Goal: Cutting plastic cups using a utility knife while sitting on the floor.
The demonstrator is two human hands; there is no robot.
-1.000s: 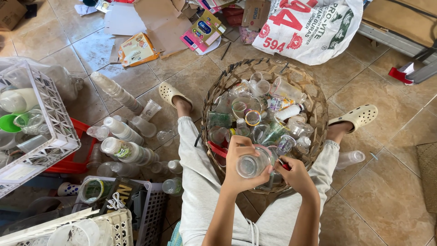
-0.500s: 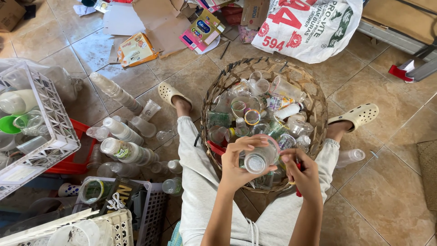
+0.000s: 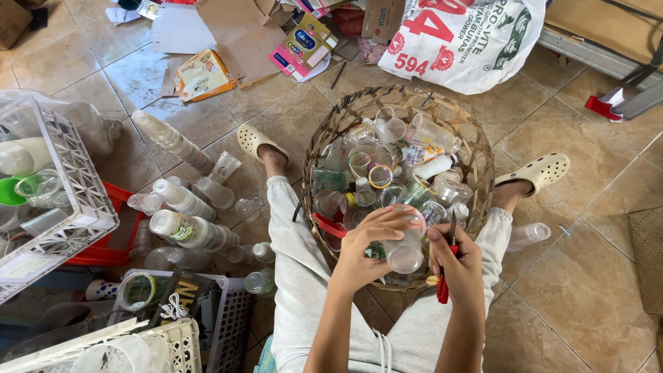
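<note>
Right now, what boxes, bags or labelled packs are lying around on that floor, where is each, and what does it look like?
White sack: top right, behind the basket; bulging, red and green print.
Pink-and-blue carton: top centre; flat, rectangular.
Orange-and-cream packet: top left of centre; flattened.
Brown cardboard: top, torn sheets.
Labelled bottle: left, lying among clear bottles; green-and-white label.

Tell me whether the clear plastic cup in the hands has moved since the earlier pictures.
Yes. The clear plastic cup has dropped slightly toward the near rim of the woven basket.
</note>
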